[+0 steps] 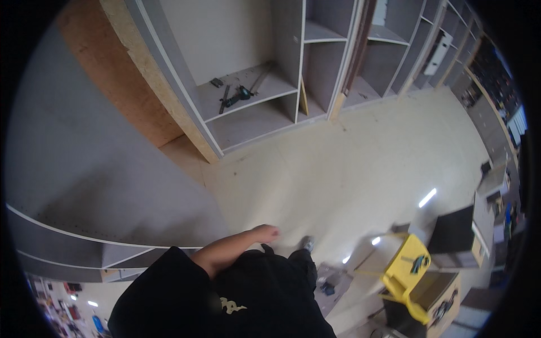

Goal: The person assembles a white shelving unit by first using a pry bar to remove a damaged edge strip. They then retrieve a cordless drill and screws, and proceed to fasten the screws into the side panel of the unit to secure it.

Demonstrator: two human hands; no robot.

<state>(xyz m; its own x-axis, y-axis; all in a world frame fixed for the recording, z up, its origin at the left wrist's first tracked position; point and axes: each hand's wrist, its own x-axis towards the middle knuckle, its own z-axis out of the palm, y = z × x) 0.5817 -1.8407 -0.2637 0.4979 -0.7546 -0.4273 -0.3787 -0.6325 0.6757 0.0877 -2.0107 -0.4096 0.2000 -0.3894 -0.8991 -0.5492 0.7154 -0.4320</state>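
Observation:
My left hand (266, 232) hangs over the floor in front of my body, its fingers curled in; I see nothing sticking out of it. It touches nothing and is nearest to the large grey panel (112, 174) on the left. My right hand is out of view. Ahead, a grey cabinet (253, 125) stands against the wall. On its shelf lie a dark cordless drill (243, 93), a thin dark strip (224, 99) and a small black piece (216, 83).
To the right stands a yellow chair (407, 262) with a dark tool on it, next to an open wooden box (422, 290) and a dark cabinet (453, 234). More open grey cabinets (386, 62) run along the far wall. Pale floor (338, 169) stretches between.

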